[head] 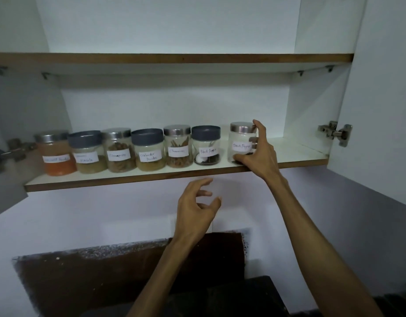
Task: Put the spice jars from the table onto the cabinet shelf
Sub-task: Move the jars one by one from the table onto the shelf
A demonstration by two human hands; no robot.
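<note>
Cabinet (pixel 316 42), white inside with both doors swung open, fills most of the view; its upper shelf (pixel 174 58) is brown-edged and carries nothing that shows from below. The lower cabinet shelf (pixel 300 156) holds a row of seven spice jars near its front edge, running from far left to right of centre. Below the cabinet is a pale wall (pixel 83 213), and under that a dark brown patch (pixel 94 271) whose nature I cannot tell.

The right hand (pixel 258 154) reaches up to the rightmost jar, the steel-lidded Black Pepper jar (pixel 241 143), which stands upright on the shelf: the forefinger touches the lid's rim, the thumb lies at the jar's base by the shelf edge, the other fingers wrap its right side, so the hand grasps the jar. The left hand (pixel 195 209) hovers below the shelf edge, fingers loosely curled and spread, gripping nothing.

Leftward along the row stand a grey-lidded Black Pepper jar (pixel 206 145), a steel-lidded Cinnamon jar (pixel 177 146) with brown sticks, a grey-lidded Coriander Powder jar (pixel 148 151), a steel-lidded jar of brown pieces (pixel 118 151) whose label is unreadable, a grey-lidded masala jar (pixel 87 153), and a blurred orange-filled jar (pixel 55 155). A metal hinge (pixel 334 132) is fixed on the right door.
</note>
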